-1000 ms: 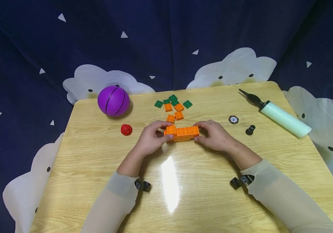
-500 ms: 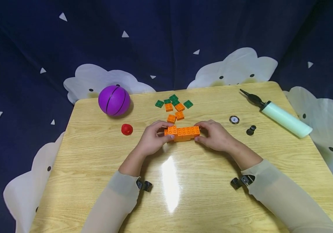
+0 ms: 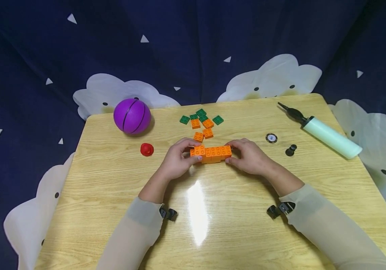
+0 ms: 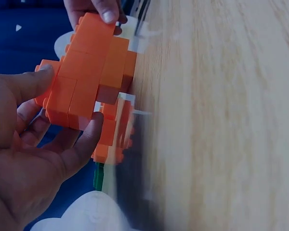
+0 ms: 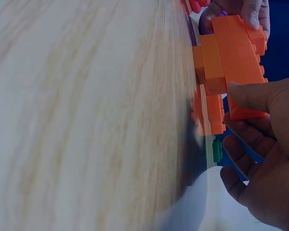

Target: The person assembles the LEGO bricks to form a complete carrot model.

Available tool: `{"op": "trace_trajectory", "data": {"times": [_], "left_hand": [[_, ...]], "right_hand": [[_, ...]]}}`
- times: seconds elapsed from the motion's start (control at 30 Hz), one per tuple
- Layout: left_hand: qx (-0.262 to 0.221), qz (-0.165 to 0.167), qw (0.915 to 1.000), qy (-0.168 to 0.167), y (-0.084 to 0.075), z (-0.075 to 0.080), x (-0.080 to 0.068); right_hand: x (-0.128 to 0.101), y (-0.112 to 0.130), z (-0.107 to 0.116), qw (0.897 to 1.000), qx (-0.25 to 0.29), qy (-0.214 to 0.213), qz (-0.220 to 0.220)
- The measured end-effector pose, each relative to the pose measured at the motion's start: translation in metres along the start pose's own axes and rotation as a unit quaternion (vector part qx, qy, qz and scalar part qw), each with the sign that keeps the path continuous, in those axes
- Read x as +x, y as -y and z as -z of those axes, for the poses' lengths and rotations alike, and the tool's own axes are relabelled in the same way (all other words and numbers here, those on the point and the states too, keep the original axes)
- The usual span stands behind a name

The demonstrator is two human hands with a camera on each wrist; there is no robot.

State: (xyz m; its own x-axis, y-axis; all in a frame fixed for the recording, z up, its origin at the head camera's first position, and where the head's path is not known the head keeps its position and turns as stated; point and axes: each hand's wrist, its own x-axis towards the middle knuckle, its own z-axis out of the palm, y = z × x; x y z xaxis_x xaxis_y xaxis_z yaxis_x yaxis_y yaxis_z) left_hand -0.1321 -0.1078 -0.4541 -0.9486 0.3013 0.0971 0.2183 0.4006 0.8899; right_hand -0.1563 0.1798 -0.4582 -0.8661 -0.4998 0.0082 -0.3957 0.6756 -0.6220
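Note:
A stepped block of joined orange toy bricks (image 3: 215, 154) stands on the wooden table in front of the person. Its layers get narrower toward the table in both wrist views. One more orange brick (image 3: 200, 150) sits on top at the left end. The left hand (image 3: 176, 160) pinches that end, with its thumb on the top brick and fingers at the far side and below. At the opposite end, the right hand (image 3: 249, 156) grips the end brick between thumb and fingers; its other fingers are loosely bent in the right wrist view.
Loose orange bricks (image 3: 208, 133) and green bricks (image 3: 218, 120) lie behind the block. Leftward are a purple ball (image 3: 132, 116) and a small red hat-shaped piece (image 3: 147, 149). Rightward lie a poker chip (image 3: 271, 138), a black chess pawn (image 3: 291, 150) and a hand pump (image 3: 331, 137).

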Motion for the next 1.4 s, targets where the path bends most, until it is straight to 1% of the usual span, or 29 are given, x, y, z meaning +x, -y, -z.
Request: {"op": "trace_trajectory", "data": {"times": [0.17, 0.47, 0.7, 0.83, 1.03, 1.17, 1.3, 1.4], "left_hand": [[0.008, -0.008, 0.9999, 0.002, -0.002, -0.001, 0.002], [0.007, 0.009, 0.9999, 0.004, -0.003, 0.001, 0.003], [0.007, 0.012, 0.9998, 0.014, 0.003, 0.003, 0.002], [0.001, 0.019, 0.9994, 0.029, 0.004, 0.006, 0.001], [-0.034, 0.026, 0.9966, 0.071, 0.006, 0.014, 0.000], [-0.045, 0.026, 0.9943, 0.093, 0.007, 0.019, 0.000], [-0.045, 0.027, 0.9939, 0.097, 0.009, 0.022, 0.000], [-0.058, 0.031, 0.9934, 0.093, 0.010, 0.024, 0.002]], "right_hand": [[0.000, 0.001, 0.001, 1.000, 0.001, 0.001, -0.004], [0.001, 0.001, 0.003, 1.000, 0.002, 0.002, -0.004], [0.000, 0.000, 0.002, 1.000, -0.001, 0.000, -0.005], [0.000, 0.001, 0.001, 1.000, 0.004, 0.002, -0.003], [-0.001, 0.001, 0.000, 1.000, 0.004, -0.001, 0.000], [-0.001, 0.001, 0.000, 1.000, 0.004, 0.000, 0.000], [0.000, 0.001, 0.000, 1.000, 0.005, 0.000, 0.002], [0.000, 0.002, -0.001, 1.000, 0.006, -0.001, 0.002]]}}
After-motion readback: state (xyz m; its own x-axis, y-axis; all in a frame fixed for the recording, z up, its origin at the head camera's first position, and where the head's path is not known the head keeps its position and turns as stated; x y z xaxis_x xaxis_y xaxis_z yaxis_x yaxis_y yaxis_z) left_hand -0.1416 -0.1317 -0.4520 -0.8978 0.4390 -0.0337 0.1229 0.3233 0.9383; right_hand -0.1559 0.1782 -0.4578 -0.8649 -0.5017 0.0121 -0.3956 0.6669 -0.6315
